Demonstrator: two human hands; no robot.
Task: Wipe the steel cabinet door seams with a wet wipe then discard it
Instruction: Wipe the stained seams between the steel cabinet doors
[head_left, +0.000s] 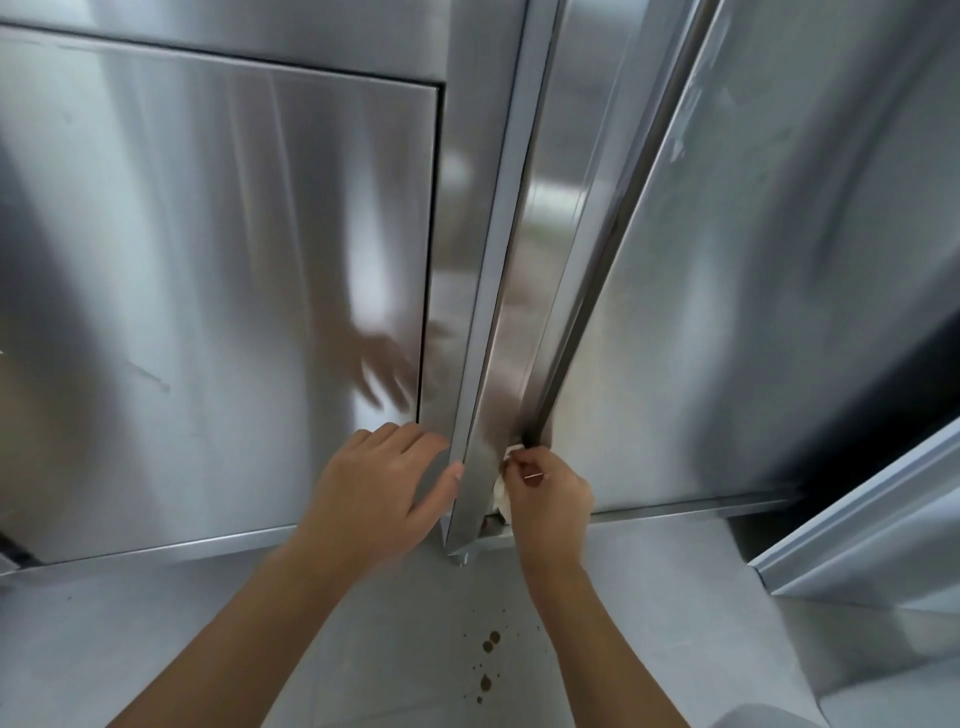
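Two hands at the bottom end of a steel cabinet door seam.
The brushed steel cabinet (208, 260) fills most of the frame, smooth flat panels left and right, hazy with reflections. The door (498, 364) stands edge-on down the centre, a long folded strip with a dark seam (587, 322) along its right side. There's pale grey floor (363, 649) across the bottom and a few brown spots (491, 642) low centre. The left hand (374, 493) rests relaxed, fairly straight fingers against the door's left edge. The right hand (545, 499) pinches the crumpled white wet wipe (501, 488) at the seam's lower end.
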